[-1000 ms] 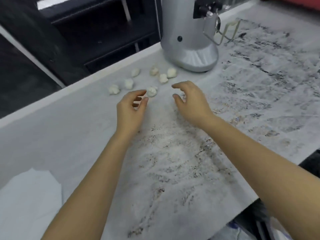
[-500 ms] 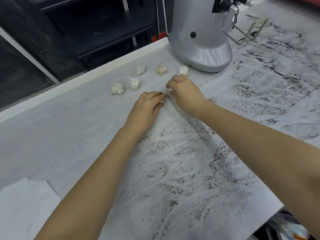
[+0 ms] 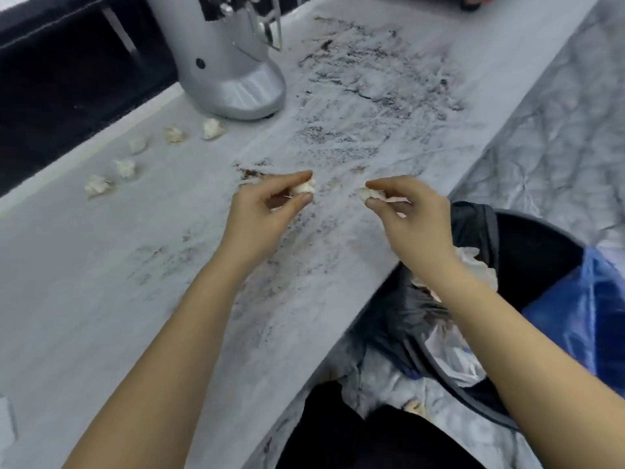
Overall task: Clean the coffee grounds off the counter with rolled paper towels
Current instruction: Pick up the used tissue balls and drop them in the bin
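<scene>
My left hand (image 3: 267, 211) pinches a small rolled paper towel ball (image 3: 305, 187) between thumb and fingers, just above the counter (image 3: 84, 272). My right hand (image 3: 409, 214) pinches another paper towel ball (image 3: 365, 193) near the counter's front edge. Dark coffee grounds (image 3: 355, 106) are smeared across the pale counter, thickest to the right of the grinder and thinner under my hands. Several more paper towel balls (image 3: 126, 168) lie in a loose row at the far left, one (image 3: 212, 128) close to the grinder's base.
A silver coffee grinder (image 3: 226, 59) stands at the counter's back edge. A black bin (image 3: 527, 265) with crumpled paper and a blue bag (image 3: 581, 316) sits below the counter's front edge on the right. A white sheet corner (image 3: 5, 421) lies at far left.
Both hands were down among the paper balls near the grinder; now each holds one ball, lifted and drawn back toward me and to the right. The view has swung right, revealing the bin.
</scene>
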Action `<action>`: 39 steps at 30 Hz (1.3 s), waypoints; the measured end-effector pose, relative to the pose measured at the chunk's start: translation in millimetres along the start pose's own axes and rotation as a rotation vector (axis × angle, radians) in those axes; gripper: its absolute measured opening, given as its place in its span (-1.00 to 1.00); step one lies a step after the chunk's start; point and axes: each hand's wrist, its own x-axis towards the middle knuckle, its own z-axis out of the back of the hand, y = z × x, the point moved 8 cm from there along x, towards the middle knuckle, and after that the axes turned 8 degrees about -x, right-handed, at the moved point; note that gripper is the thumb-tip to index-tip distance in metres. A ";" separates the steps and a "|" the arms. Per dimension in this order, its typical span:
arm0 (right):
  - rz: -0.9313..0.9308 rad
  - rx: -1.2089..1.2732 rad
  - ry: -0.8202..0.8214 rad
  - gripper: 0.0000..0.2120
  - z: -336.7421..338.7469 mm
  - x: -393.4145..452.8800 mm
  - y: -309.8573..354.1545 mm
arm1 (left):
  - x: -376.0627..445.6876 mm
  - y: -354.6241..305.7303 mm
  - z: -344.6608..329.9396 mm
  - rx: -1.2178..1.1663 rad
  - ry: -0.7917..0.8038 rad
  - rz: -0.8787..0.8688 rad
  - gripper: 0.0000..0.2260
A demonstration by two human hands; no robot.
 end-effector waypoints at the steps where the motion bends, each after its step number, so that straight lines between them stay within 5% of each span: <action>1: -0.045 -0.014 -0.065 -0.84 35.6 -13.0 -18.9 | 1.3 -10.7 -32.1 -0.021 0.057 -0.024 -0.72; 10: -0.474 -0.231 -0.463 -0.85 284.1 -161.2 -194.2 | -31.3 -55.3 -347.1 -0.131 0.591 -0.176 -0.73; 19: -0.764 -0.315 -0.333 -0.85 297.5 -237.1 -309.3 | -106.8 -0.3 -558.7 0.308 1.037 -0.372 -0.67; 29: -0.741 -0.275 -0.108 -0.60 267.4 -232.9 -321.0 | -113.7 41.5 -594.8 0.674 1.116 -0.634 -0.62; 35: -0.644 -0.184 -0.295 -0.82 284.5 -211.3 -286.5 | -89.3 14.0 -536.8 0.344 0.841 -0.455 -0.68; 39: -0.458 -0.133 -0.280 -0.84 268.8 -151.6 -233.2 | -59.3 -13.2 -447.1 0.152 0.571 -0.304 -0.74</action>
